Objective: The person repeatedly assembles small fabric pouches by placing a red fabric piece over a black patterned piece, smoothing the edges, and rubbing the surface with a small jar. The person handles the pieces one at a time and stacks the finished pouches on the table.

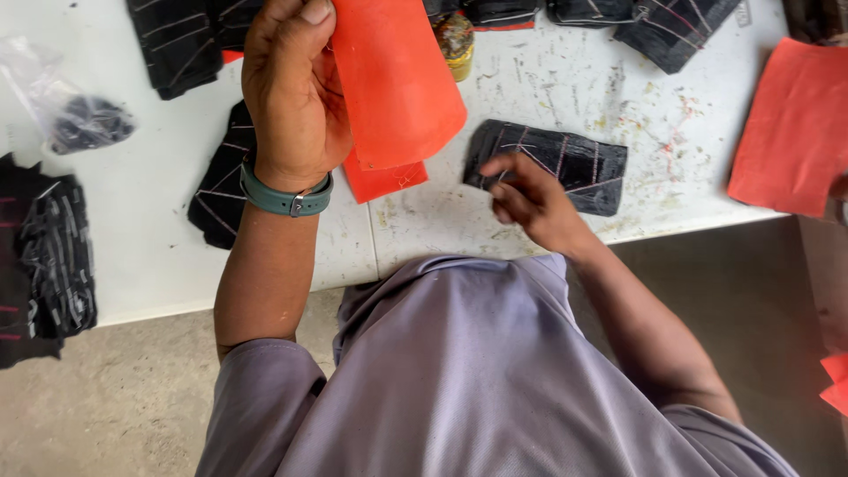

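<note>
My left hand (291, 88), with a green watch band on the wrist, is raised and grips a curved orange sheet (397, 79) by its edge. A second orange piece (384, 179) lies on the white table (141, 221) just under it. My right hand (530, 199) hovers low over the table with fingers pinched together, touching the near corner of a black striped fabric piece (565, 163). Whether something small sits between those fingers is unclear.
More black striped fabric pieces lie at the left (221, 185), the far left edge (49, 256) and along the back (177, 40). A clear bag with dark items (75, 115) sits at the left. An orange sheet (795, 128) lies at right, a small yellow jar (455, 44) at the back.
</note>
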